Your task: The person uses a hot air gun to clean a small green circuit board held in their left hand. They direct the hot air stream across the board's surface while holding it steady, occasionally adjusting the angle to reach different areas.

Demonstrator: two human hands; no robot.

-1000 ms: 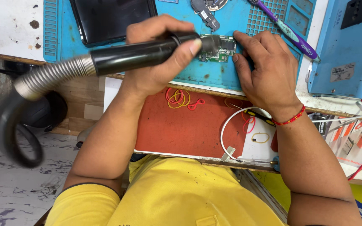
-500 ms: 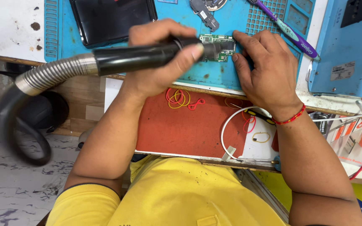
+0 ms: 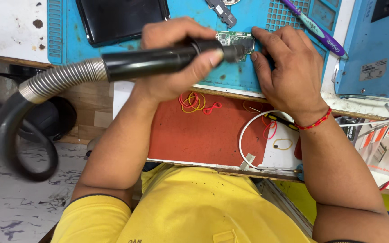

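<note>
gripping a black nozzle (image 3: pixel 158 60), the left hand (image 3: pixel 176 58) aims at the circuit board (image 3: pixel 236 39) the right hand (image 3: pixel 287 67) pins flat.

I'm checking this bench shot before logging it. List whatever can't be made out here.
Head view only:
- Green circuit board: partly covered by the black nozzle and the right hand.
- Nozzle tip: hidden behind the left hand, so whether it touches the board is unclear.
- Grey hose: motion-blurred.
- Dark tablet and toothbrush: cut off by the top edge.
</note>
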